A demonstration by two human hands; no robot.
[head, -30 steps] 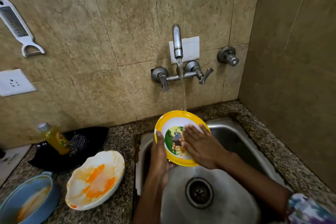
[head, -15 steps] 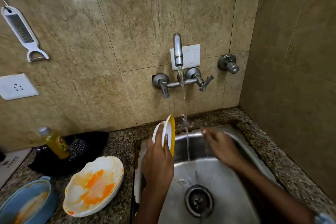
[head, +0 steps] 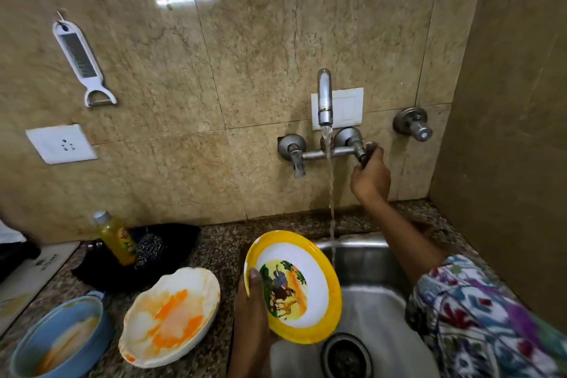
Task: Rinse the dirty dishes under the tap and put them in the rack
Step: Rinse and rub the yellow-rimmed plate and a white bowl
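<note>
My left hand (head: 253,313) grips a yellow-rimmed plate with a cartoon picture (head: 310,294) by its left edge, thumb on the face, tilted over the left side of the steel sink (head: 371,294). My right hand (head: 371,176) is raised to the wall tap (head: 324,101), fingers curled round its right lever handle (head: 366,152). Water runs from the spout past the plate's right rim into the sink. A white scalloped bowl smeared orange (head: 171,316) and a blue bowl with orange residue (head: 58,344) sit on the counter to the left.
A yellow liquid bottle (head: 115,239) and a steel scrubber (head: 148,247) rest in a black dish behind the bowls. The sink drain (head: 346,357) is at the bottom. A grater-peeler (head: 81,63) hangs on the tiled wall above a socket (head: 61,143). A side wall closes the right.
My right hand left the sink area and rose to the tap's right handle. The plate turned from edge-on to face-up and sits lower and further right in my left hand.
</note>
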